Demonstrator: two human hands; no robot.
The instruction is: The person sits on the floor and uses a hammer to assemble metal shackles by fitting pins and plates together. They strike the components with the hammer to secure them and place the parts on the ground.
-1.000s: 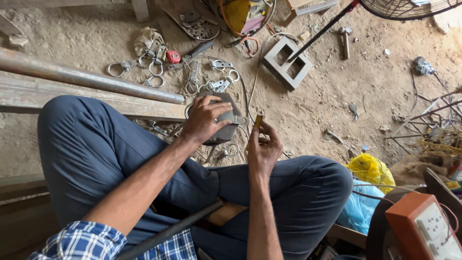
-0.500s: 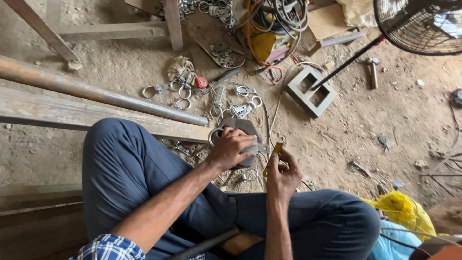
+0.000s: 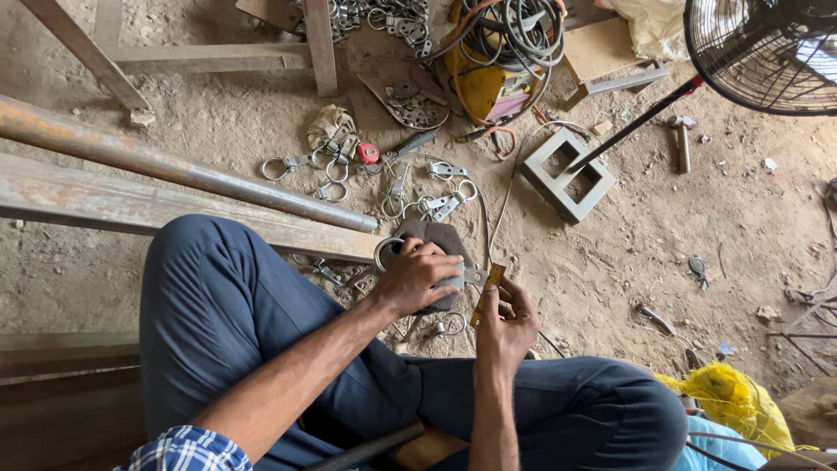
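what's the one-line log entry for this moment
left hand: presses metal ring bracket on dark block | right hand: holds small yellow strip upright | nearby: rusty pipe, loose brackets on dirt

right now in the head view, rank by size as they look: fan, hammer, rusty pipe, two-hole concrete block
1. rusty pipe, longest
2. fan, though cut off by the frame edge
3. two-hole concrete block
4. hammer, smallest

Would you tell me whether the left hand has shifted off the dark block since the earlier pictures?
No. The left hand rests on the dark block beside the rusty pipe's end, as before; only the camera view moved.
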